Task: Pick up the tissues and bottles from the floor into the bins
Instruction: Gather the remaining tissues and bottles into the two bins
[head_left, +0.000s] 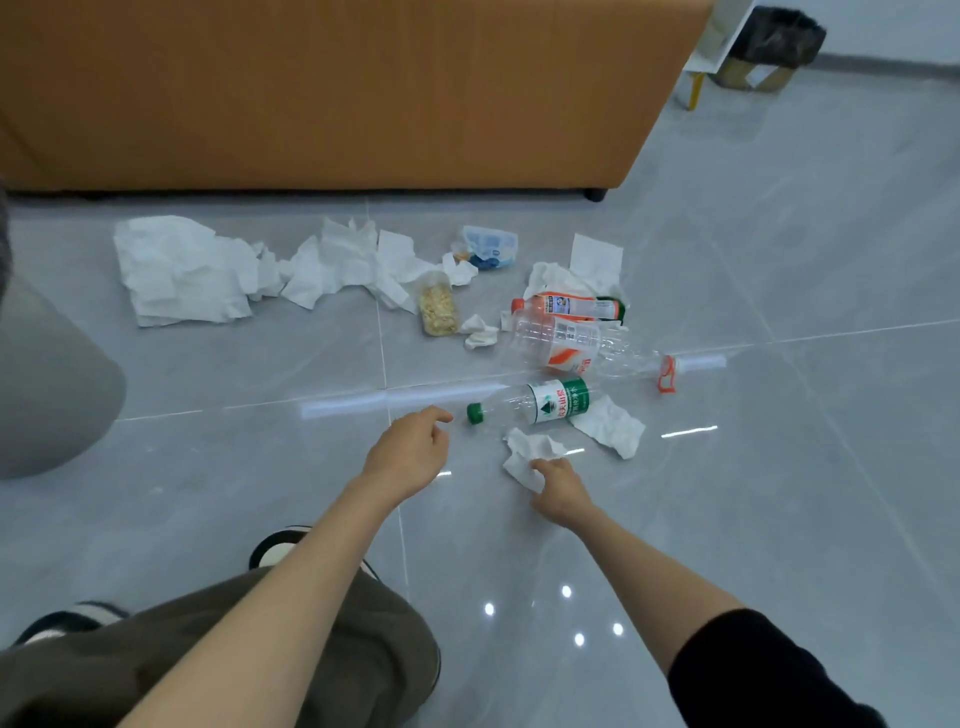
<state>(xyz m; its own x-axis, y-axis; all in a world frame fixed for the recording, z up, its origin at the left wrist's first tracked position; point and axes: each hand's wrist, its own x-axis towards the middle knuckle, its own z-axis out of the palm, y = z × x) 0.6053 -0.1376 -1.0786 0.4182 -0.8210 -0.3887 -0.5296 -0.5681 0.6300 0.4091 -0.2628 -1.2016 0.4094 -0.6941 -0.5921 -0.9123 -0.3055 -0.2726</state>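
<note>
My right hand (558, 488) pinches a crumpled white tissue (527, 449) lying on the grey floor. My left hand (410, 449) hovers with loosely curled fingers just left of a clear bottle with a green cap and green label (540, 405), touching nothing. Another tissue (610, 426) lies right of that bottle. Behind it lie a large clear bottle with an orange label (566, 345) and an orange-capped bottle (571, 306). A long spread of white tissues (208, 270) stretches along the floor near the sofa.
An orange sofa (337, 93) blocks the back. A grey bin (47, 384) stands at the left edge. A black-lined bin (776, 36) sits far back right beside a white stand. A clear jar of snacks (439, 306) and a blue wrapper (491, 247) lie among the tissues.
</note>
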